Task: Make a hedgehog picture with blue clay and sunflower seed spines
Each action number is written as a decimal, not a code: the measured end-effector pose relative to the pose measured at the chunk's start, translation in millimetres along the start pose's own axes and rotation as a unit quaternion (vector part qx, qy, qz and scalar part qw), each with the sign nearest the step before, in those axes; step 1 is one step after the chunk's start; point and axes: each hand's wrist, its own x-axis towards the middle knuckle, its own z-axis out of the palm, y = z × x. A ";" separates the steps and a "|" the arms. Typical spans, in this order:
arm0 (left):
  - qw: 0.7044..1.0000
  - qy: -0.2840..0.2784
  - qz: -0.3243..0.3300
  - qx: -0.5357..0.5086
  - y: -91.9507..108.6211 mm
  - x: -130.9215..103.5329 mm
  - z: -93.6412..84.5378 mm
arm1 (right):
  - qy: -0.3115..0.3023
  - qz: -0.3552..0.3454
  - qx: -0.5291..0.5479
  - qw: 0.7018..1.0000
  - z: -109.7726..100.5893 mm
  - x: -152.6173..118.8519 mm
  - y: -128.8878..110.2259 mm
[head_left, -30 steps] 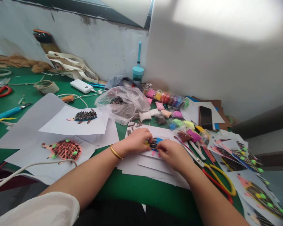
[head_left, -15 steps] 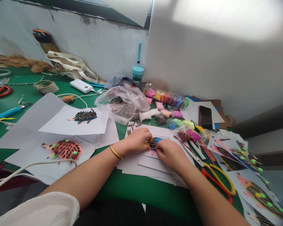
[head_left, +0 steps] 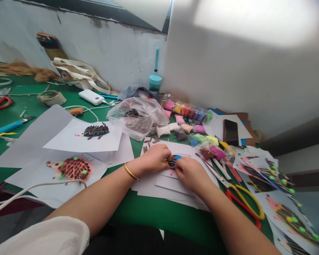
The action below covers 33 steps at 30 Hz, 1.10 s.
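Left hand (head_left: 155,158) and right hand (head_left: 192,173) low over a blue, seed-studded hedgehog figure (head_left: 172,163), on a stack of white sheets (head_left: 172,191) near the close edge of a green table (head_left: 146,214). Around the stack, plenty of clutter: loose dark seeds (head_left: 146,146) at the paper's far left corner, a clear plastic bag (head_left: 138,117) just behind, small packets (head_left: 186,110) in many colours, a dark phone (head_left: 230,132) on more paper, and scissors (head_left: 224,181) with yellow and red handles beside the right forearm (head_left: 228,216). To the left, a pink hedgehog picture (head_left: 76,169) and a darker hedgehog picture (head_left: 95,131); to the right, an overlapping pile of hedgehog pictures (head_left: 289,216). At the back, a white power bank (head_left: 91,97), a cream cloth bag (head_left: 81,72) and a light-blue cup (head_left: 155,82) by a pale, scuffed wall (head_left: 117,46).

Compared with a second ago, a slight leftward slide of the right hand across the figure, with just one pink foot (head_left: 172,172) in sight instead of two; same place as then for the left hand and the clutter.

On the left, bent fingers touching the figure's yellow end. On the right, thumb and forefinger drawn close together at the blue end, remaining fingers curled under. Fingertips partly hidden on both; impossible to say between a pinch and a mere touch.
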 end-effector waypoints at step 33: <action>1.000 -0.005 -0.001 0.000 -1.4 -0.4 1.5 | -0.041 0.032 0.040 0.998 -15.7 -4.8 8.8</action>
